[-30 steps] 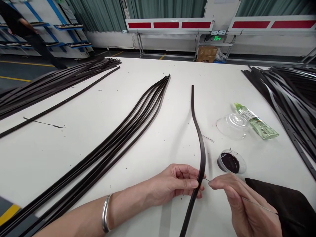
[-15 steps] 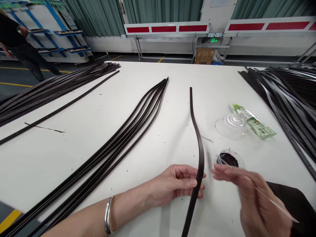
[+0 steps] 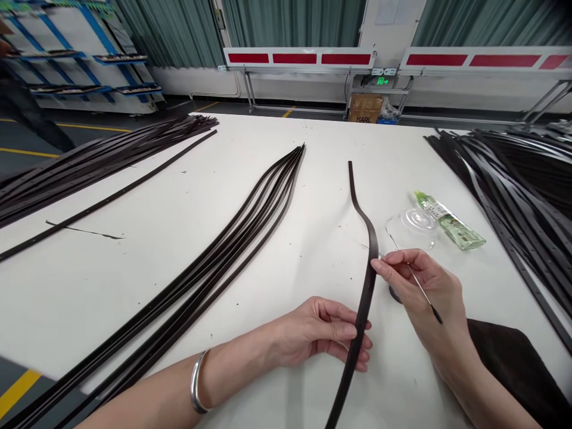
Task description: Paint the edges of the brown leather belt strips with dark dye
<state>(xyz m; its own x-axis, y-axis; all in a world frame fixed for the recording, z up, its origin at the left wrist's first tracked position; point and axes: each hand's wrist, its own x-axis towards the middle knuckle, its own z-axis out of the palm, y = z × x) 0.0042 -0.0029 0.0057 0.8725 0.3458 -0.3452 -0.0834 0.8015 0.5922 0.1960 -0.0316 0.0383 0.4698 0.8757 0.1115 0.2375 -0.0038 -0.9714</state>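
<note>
A long dark leather strap (image 3: 372,238) runs toward me over the white table, its middle raised and bent. My left hand (image 3: 319,336), below a silver bangle, pinches the strap between thumb and fingers. Farther up the same strap, my right hand (image 3: 420,292) has its thumb and fingertips at the strap's right edge. A thin metal rod with a black dipped-looking end (image 3: 435,313) is held slanting through the fingers of that hand. Behind the right hand, the small dish of dark liquid (image 3: 395,294) is mostly hidden.
Several dark straps lie bundled (image 3: 232,250) left of my hands, with more piles at the far left (image 3: 107,152) and right (image 3: 513,196). A clear lid (image 3: 413,225) and a green tube (image 3: 451,220) lie beyond my right hand. A dark cloth (image 3: 513,363) sits at lower right.
My right hand has moved left and up from near the dish to the strap's edge, and the rod has swung round. My left hand keeps its pinch; the strap bends more to the right.
</note>
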